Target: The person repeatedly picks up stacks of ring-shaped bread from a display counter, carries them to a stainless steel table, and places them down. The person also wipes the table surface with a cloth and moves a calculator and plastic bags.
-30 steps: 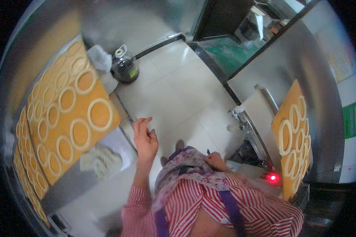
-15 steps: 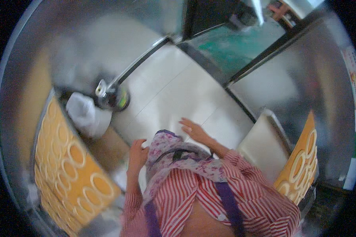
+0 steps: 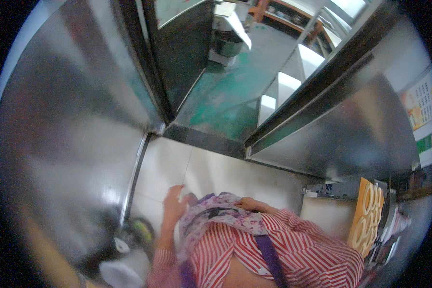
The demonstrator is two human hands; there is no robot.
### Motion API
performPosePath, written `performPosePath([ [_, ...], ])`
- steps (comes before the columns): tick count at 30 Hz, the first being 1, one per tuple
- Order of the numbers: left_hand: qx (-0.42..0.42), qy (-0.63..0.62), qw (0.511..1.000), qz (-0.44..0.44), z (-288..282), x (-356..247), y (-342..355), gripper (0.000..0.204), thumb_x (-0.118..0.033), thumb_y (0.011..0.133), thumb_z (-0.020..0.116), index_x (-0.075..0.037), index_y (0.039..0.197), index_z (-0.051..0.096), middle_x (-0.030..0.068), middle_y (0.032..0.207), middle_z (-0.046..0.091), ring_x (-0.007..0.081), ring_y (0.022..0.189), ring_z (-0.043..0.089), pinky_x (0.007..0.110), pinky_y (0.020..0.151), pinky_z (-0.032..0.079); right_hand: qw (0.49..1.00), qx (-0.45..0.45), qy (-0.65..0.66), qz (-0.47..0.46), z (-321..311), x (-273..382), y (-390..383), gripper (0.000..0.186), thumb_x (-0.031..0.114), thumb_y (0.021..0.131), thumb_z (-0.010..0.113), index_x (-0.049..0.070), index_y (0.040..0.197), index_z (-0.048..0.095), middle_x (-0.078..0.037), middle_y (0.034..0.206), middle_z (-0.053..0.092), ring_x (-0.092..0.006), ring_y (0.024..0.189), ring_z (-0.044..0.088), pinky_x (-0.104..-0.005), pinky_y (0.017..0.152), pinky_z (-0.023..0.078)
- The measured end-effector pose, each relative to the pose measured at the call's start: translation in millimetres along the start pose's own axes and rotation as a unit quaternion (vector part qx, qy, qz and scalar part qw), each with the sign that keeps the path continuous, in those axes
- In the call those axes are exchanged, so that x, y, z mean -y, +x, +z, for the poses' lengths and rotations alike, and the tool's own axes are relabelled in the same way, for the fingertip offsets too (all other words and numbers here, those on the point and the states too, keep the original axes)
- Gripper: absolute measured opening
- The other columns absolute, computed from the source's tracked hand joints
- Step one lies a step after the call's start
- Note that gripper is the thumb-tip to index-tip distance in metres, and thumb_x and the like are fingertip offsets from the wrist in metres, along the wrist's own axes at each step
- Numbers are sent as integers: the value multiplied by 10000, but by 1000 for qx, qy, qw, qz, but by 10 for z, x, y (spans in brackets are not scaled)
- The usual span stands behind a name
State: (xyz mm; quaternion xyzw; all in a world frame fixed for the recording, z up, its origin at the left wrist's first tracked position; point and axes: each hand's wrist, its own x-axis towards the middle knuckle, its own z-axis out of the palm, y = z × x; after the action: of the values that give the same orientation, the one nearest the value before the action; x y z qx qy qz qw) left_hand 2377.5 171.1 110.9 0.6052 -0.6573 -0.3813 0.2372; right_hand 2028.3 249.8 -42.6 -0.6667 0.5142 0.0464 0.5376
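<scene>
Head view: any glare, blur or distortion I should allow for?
Head view: pale glare smears the left metal wall; head view: the left hand and dark bottle look soft; head view: the right metal panel bows near the rim.

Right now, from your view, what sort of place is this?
Probably a bakery or food-preparation room: an orange tray of pale, dough-like rings at right, a floral apron on the wearer, and shiny, metal-looking panels on both sides.

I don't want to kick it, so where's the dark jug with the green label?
The dark jug is at the head view's lower left, pictured just above the white container and left of the left hand.
</scene>
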Motion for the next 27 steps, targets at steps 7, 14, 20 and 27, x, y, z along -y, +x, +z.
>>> performPosePath([
  [7,598,-298,741,-68,1098,-1041,2119,495,-338,887,562,-51,1287,506,174,1345,488,350,1225,468,395,1036,361,936,-271,161,157,-1050,-293,673,337,363,860,568,96,996,724,-159,880,703,-263,815,679,-365,757,512],
  [14,711,-190,677,-20,1340,-2031,4113,549,-398,906,500,-52,1330,454,163,1383,443,328,1263,420,397,1064,317,938,-316,87,110,-3364,-667,1913,327,334,831,582,24,851,686,-174,698,650,-280,620,648,-429,631,498],
  [20,736,-159,657,-25,1382,-2503,5831,597,-449,921,447,-53,1367,409,153,1416,405,310,1296,379,398,1087,280,934,-341,97,52,-5695,-268,2595,405,318,845,585,-34,646,614,-209,550,552,-305,497,577,-447,545,456],
  [27,767,-105,632,-32,1674,-2844,7995,655,-509,940,385,-54,1410,357,142,1455,360,288,1334,331,400,1115,236,938,-301,-27,171,-7087,-1006,3087,243,236,819,551,19,792,658,-218,808,658,-398,770,650,-500,671,520],
])
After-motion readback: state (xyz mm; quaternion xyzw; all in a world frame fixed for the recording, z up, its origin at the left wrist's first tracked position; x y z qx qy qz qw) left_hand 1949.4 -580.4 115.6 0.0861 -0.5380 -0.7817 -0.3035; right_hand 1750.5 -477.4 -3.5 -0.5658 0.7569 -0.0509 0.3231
